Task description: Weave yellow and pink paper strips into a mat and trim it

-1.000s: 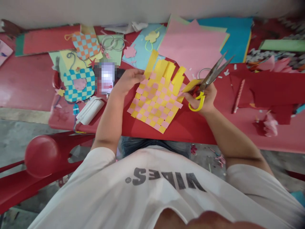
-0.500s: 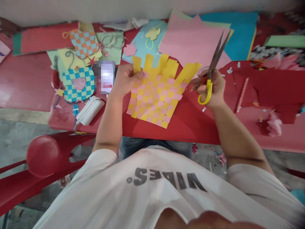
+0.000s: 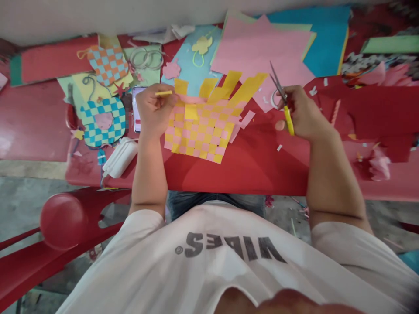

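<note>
A yellow-and-pink woven paper mat (image 3: 199, 131) is in front of me, with loose yellow strips fanning out from its far edge. One yellow strip end (image 3: 191, 112) is folded down over the weave. Pink strip ends stick out on the right side. My left hand (image 3: 153, 108) is closed at the mat's upper left corner; a narrow yellow strip (image 3: 163, 93) shows across its fingers. To the right of the mat, my right hand (image 3: 303, 111) grips scissors (image 3: 288, 118) by their yellow handle, blades pointing away from me, apart from the paper.
A phone (image 3: 136, 111) and white power bank (image 3: 120, 158) lie left. Behind are woven paper pouches (image 3: 109, 65), pink sheets (image 3: 253, 52) and blue sheets (image 3: 327, 43). A tape roll (image 3: 276, 100) is beside the scissors. A red chair (image 3: 62, 220) stands at lower left.
My left hand has shifted left and turned, and one yellow strip is now folded down onto the weave. The mat moved slightly left. My right hand drew the scissors lower and away from it.
</note>
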{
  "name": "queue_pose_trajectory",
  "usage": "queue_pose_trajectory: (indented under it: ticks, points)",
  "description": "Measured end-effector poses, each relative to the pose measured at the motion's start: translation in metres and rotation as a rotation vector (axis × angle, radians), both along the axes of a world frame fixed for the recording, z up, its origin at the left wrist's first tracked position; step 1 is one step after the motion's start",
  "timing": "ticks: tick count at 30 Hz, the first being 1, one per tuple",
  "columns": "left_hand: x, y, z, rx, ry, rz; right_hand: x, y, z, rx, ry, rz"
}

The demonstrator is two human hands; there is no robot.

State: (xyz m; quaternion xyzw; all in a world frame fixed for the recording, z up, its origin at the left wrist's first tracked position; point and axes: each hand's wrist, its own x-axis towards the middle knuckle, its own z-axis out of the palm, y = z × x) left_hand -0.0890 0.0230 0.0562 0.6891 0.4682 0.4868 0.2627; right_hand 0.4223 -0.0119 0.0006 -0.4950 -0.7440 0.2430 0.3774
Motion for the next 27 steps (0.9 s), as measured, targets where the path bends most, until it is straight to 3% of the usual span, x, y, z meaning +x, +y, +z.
queue_pose_trajectory:
  ticks: [5,9,17,22,27]
  points:
    - [-0.006,0.017,-0.015,0.116,-0.210,-0.065,-0.003,0.002,0.035,-0.096,-0.285,0.120]
    - [-0.003,0.013,-0.010,0.177,-0.225,-0.039,-0.013,0.006,0.056,-0.160,-0.357,0.195]
    - [0.002,0.010,-0.006,0.405,-0.229,-0.083,-0.010,-0.021,0.043,0.058,-0.385,0.294]
    - [0.014,-0.002,0.003,0.422,-0.209,-0.103,-0.013,-0.035,0.061,0.113,-0.490,0.286]
    - [0.026,-0.017,0.011,0.530,-0.171,-0.221,-0.024,-0.050,0.076,0.154,-0.677,0.241]
